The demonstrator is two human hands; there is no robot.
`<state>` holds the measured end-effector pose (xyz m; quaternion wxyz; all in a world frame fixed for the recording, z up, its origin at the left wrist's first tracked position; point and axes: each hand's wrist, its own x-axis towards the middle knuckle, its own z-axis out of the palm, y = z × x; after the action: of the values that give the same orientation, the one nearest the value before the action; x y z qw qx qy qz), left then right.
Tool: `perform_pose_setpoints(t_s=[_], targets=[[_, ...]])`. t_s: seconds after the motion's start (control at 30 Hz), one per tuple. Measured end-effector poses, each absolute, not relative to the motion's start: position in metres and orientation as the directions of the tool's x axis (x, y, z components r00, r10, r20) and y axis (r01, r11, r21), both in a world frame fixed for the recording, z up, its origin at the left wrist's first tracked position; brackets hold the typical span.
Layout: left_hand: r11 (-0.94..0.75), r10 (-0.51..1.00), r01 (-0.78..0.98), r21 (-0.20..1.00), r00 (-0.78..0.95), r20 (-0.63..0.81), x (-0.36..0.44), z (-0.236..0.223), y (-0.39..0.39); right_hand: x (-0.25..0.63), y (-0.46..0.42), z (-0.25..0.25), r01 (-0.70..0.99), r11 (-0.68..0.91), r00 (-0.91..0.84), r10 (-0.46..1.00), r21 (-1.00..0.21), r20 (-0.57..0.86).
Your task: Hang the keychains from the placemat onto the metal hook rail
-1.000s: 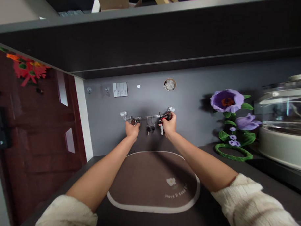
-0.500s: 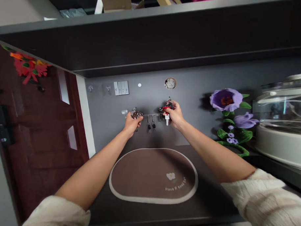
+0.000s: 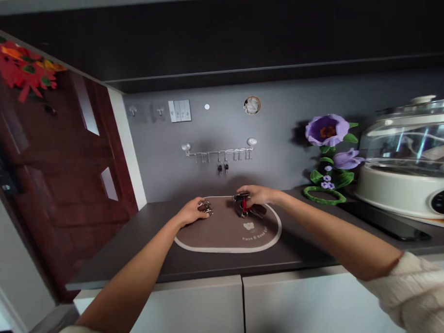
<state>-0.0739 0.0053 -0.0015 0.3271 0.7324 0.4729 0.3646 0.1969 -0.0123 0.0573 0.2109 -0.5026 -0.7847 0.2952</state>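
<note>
My left hand (image 3: pixel 193 211) is closed on a bunch of keys (image 3: pixel 206 208), low at the left side of the brown mat (image 3: pixel 224 234). Over the mat's right part, my right hand (image 3: pixel 257 195) grips another bunch of keys (image 3: pixel 244 206) with red and black pieces. Fingers hide part of both bunches, and I cannot tell whether either one touches the mat. On the wall behind, a clear hook rail (image 3: pixel 221 152) hangs between two suction cups, with two small black-headed keys (image 3: pixel 223 169) on its middle hooks.
A purple felt flower (image 3: pixel 328 130) stands right of the mat, beside a white steamer-like appliance (image 3: pixel 408 179) with a clear cover. A black flat slab (image 3: pixel 387 221) lies before it. The dark shelf (image 3: pixel 217 40) overhangs the counter. A red-brown door (image 3: pixel 62 191) is at left.
Both hands have come off the hook rail with their key bunches and moved down to the mat. The two small keys stay hanging. The view has shifted, showing white cabinet fronts below.
</note>
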Motion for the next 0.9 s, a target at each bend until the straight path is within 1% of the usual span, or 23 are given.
perform_pose_setpoints(t_s=[0.1, 0.17, 0.27, 0.37, 0.43, 0.53, 0.6, 0.7, 0.77, 0.8, 0.9], targets=[[-0.298, 0.942, 0.487, 0.821, 0.289, 0.17, -0.08, -0.007, 0.006, 0.197, -0.013, 0.059, 0.751, 0.346, -0.412, 0.911, -0.563, 0.011], [-0.286, 0.94, 0.47, 0.835, 0.306, 0.15, -0.083, -0.007, 0.005, 0.199, -0.017, 0.064, 0.778, 0.323, -0.397, 0.917, -0.539, -0.024], [-0.279, 0.94, 0.462, 0.842, 0.31, 0.141, -0.086, -0.005, 0.004, 0.203, -0.021, 0.072, 0.782, 0.273, -0.369, 0.927, -0.561, -0.064], [-0.253, 0.939, 0.485, 0.837, 0.332, 0.091, -0.086, -0.001, 0.005, 0.202, -0.019, 0.08, 0.786, 0.22, -0.295, 0.955, -0.577, -0.038], [-0.252, 0.93, 0.477, 0.842, 0.359, 0.075, -0.084, 0.001, 0.006, 0.196, -0.011, 0.083, 0.768, 0.193, -0.229, 0.973, -0.61, 0.02], [-0.311, 0.914, 0.485, 0.817, 0.389, 0.117, -0.082, 0.006, 0.004, 0.176, 0.011, 0.082, 0.665, 0.186, -0.087, 0.981, -0.724, 0.172], [-0.383, 0.901, 0.533, 0.754, 0.395, 0.179, -0.082, 0.008, 0.002, 0.158, 0.028, 0.079, 0.586, 0.211, 0.038, 0.957, -0.782, 0.286], [-0.503, 0.862, 0.656, 0.562, 0.425, 0.276, -0.083, 0.007, 0.0, 0.13, 0.053, 0.072, 0.5, 0.255, 0.185, 0.902, -0.828, 0.39], [-0.546, 0.837, 0.726, 0.418, 0.453, 0.306, -0.084, 0.005, 0.0, 0.114, 0.068, 0.068, 0.484, 0.236, 0.272, 0.874, -0.842, 0.402], [-0.553, 0.83, 0.749, 0.364, 0.461, 0.313, -0.084, 0.003, 0.001, 0.107, 0.075, 0.066, 0.488, 0.206, 0.322, 0.861, -0.848, 0.394], [-0.55, 0.825, 0.789, 0.275, 0.462, 0.326, -0.084, 0.001, 0.002, 0.095, 0.091, 0.064, 0.505, 0.149, 0.429, 0.812, -0.85, 0.396]])
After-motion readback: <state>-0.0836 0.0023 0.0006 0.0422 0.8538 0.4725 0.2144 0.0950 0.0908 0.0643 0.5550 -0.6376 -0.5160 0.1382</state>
